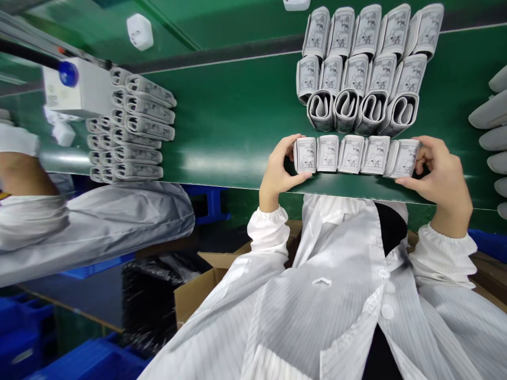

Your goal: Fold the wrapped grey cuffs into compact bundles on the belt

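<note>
Hands are well apart but both clamped on the same thing: the left hand [282,163] and the right hand [439,174] grip opposite ends of a row of five folded cuffs [350,154], kind of bookending it. They look like blood pressure cuffs to me, but I can't be sure. The row's long axis runs straight across in front of the person, right along the near edge of a glossy green desk [237,121]. Neither hand is really closer; each one has its own end. The cuff at the right end leans a bit, while the others sit pretty much square and snug against each other.

The cuffs are soft pale-grey fabric, folded into flat, chunky little bricks, each with a line drawing printed on top. Past the row sits a block of similar cuffs [356,68], with rolled, looped ends facing the row. Left of the row is another batch of cuffs [134,126], turned sideways beside a white box [75,87]. Below the row, on the person's side, are white striped smock sleeves [269,229] with elastic cuffs, and further left a co-worker's grey sleeve [99,227] reaches in. Down past that are a cardboard box [198,290] and blue plastic crates [24,359].
</note>
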The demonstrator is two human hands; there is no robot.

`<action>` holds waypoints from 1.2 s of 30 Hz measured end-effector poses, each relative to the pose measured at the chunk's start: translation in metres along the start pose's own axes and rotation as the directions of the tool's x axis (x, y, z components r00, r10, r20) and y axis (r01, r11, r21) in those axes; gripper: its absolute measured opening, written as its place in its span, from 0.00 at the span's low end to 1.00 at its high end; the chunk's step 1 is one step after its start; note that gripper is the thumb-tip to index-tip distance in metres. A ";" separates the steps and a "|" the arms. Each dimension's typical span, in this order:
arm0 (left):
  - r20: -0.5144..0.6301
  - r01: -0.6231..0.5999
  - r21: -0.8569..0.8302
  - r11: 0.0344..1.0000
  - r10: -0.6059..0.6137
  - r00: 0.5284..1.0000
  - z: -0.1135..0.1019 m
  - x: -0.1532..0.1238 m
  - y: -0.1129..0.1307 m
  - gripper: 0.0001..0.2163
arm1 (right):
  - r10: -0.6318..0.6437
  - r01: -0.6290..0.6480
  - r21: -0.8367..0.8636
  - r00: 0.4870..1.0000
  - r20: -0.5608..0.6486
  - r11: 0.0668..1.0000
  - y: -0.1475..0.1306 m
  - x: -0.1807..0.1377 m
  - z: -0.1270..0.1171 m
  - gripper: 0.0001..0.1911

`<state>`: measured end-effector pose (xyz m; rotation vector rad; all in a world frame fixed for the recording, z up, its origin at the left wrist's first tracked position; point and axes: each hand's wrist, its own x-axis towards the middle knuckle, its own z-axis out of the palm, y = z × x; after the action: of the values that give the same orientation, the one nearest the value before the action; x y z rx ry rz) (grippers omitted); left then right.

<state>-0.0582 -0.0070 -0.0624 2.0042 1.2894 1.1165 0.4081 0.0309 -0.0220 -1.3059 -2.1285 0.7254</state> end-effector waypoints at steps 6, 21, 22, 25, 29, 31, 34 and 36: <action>-0.008 -0.003 -0.003 1.000 0.003 1.000 0.000 0.001 0.001 0.52 | 0.031 -0.031 0.011 0.999 0.014 0.999 0.000 0.000 0.000 0.50; -0.006 0.000 -0.013 1.000 0.000 1.000 0.000 0.001 0.000 0.53 | 0.007 -0.007 0.008 1.000 0.003 1.000 0.000 0.000 -0.002 0.50; -0.008 0.000 -0.009 1.000 0.000 1.000 0.000 0.001 0.001 0.53 | 0.005 -0.005 0.007 1.000 0.006 1.000 0.000 0.000 -0.001 0.50; -0.014 -0.002 -0.002 1.000 0.002 1.000 0.000 0.002 0.002 0.52 | 0.001 -0.001 0.001 1.000 0.010 1.000 0.000 0.000 0.000 0.50; -0.017 -0.003 -0.004 1.000 0.003 1.000 0.000 0.002 0.004 0.52 | 0.014 -0.014 -0.008 1.000 0.004 1.000 0.000 0.000 0.000 0.49; -0.012 0.000 -0.009 1.000 -0.001 1.000 0.000 0.002 0.004 0.52 | 0.015 -0.015 -0.016 1.000 0.004 1.000 -0.001 0.000 0.000 0.48; -0.002 0.006 -0.014 1.000 -0.006 1.000 -0.001 0.001 0.002 0.52 | 0.004 -0.004 -0.017 1.000 -0.001 1.000 -0.002 0.000 0.000 0.49; 0.002 0.002 -0.011 1.000 -0.002 1.000 -0.001 0.001 0.001 0.52 | -0.004 0.004 -0.012 1.000 -0.004 1.000 -0.002 0.000 0.000 0.49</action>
<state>-0.0582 -0.0069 -0.0608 1.9952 1.2809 1.1181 0.4070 0.0303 -0.0202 -1.3081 -2.1347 0.7084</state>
